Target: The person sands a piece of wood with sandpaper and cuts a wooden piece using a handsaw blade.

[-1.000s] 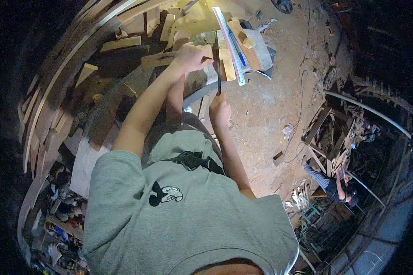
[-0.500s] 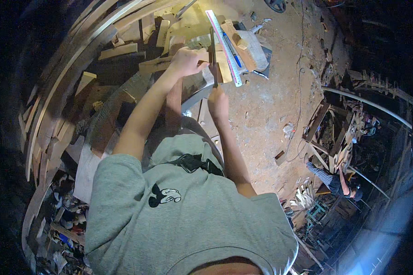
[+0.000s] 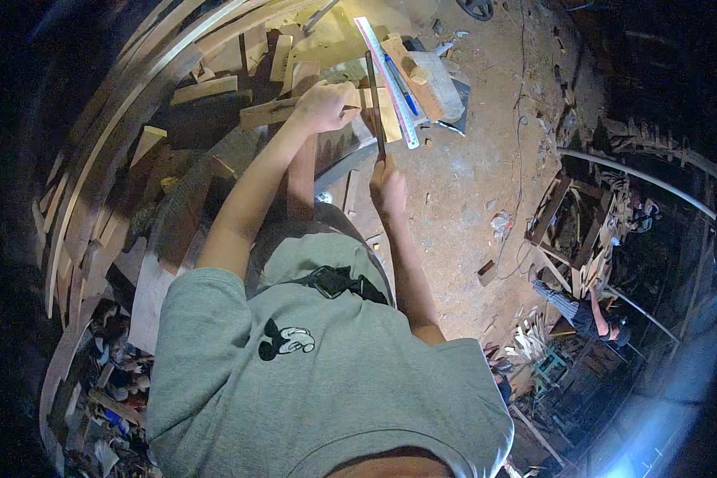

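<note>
Two bare hands are at work, both reaching away from the body: the left arm slants up and to the right, its left hand (image 3: 327,107) knuckles up with the fingers bent inward, though I cannot tell whether they pinch anything; the right arm rises with a slight lean to the left, bent at the elbow, and its right hand (image 3: 389,190) is wrapped around the near end of one long dark bar (image 3: 373,88). That bar points away from the body, its far end tipped a little left, between the left hand and one white ruler with a pink edge (image 3: 392,95). Just right of the ruler lies one blue pen (image 3: 410,103), beside one light brown plank (image 3: 432,105). One reddish board (image 3: 301,183) runs beneath the left wrist, and one co-worker (image 3: 589,317) is well apart, at the right.
</note>
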Available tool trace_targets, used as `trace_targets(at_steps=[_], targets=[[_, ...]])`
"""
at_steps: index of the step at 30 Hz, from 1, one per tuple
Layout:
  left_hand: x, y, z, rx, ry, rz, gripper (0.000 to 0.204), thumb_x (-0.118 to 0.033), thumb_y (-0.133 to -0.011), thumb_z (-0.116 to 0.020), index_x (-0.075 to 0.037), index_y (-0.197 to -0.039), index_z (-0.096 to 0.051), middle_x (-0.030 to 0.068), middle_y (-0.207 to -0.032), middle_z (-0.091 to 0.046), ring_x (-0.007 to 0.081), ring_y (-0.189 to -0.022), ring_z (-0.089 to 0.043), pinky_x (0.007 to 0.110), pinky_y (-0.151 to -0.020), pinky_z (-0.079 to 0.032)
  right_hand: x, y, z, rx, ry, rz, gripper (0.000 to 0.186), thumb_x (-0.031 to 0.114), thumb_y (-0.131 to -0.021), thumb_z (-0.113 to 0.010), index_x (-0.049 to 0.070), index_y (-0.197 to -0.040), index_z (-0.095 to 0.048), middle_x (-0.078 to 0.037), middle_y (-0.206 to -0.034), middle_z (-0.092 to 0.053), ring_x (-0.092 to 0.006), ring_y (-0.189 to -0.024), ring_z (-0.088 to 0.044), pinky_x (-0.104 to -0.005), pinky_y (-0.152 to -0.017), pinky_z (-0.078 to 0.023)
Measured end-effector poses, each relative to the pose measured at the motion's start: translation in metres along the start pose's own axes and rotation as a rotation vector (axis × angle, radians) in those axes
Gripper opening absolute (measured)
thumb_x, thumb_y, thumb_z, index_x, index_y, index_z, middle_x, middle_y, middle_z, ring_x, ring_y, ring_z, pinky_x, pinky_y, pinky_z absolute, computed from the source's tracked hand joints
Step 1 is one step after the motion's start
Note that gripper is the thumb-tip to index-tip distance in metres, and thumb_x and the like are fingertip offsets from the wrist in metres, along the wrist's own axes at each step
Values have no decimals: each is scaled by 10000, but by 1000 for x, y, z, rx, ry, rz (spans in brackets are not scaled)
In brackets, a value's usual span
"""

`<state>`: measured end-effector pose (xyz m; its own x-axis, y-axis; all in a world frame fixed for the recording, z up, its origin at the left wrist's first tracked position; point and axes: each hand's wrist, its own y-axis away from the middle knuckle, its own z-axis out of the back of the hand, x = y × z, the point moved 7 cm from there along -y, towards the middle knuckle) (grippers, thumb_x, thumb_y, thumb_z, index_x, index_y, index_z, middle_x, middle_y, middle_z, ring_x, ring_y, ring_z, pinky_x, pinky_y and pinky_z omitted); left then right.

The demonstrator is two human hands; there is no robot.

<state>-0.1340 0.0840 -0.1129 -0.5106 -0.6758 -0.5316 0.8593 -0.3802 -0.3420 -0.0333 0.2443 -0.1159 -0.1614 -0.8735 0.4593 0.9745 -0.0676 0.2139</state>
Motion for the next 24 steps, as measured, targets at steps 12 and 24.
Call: trace_targets(at_steps=[12, 24], targets=[[3, 1, -4, 34, 14, 55, 334, -331, -748, -585, -10, -812, -514, 172, -704, -589, 312, -680, -593, 381, -684, -457, 5, -4, -1, 50, 67, -14, 288, 239, -848, -379, 19, -954, -531, -275, -672, -566, -440, -647, -563, -510, -590, -450], [10, 4, -14, 48, -1, 53, 330, -329, -745, -591, -16, -801, -502, 163, -703, -587, 317, -673, -591, 380, -658, -464, -6, -3, -15, 65, 21, -12, 247, 217, -837, -402, 33, -978, -485, -272, -657, -563, -448, -635, -557, -510, -576, -448]])
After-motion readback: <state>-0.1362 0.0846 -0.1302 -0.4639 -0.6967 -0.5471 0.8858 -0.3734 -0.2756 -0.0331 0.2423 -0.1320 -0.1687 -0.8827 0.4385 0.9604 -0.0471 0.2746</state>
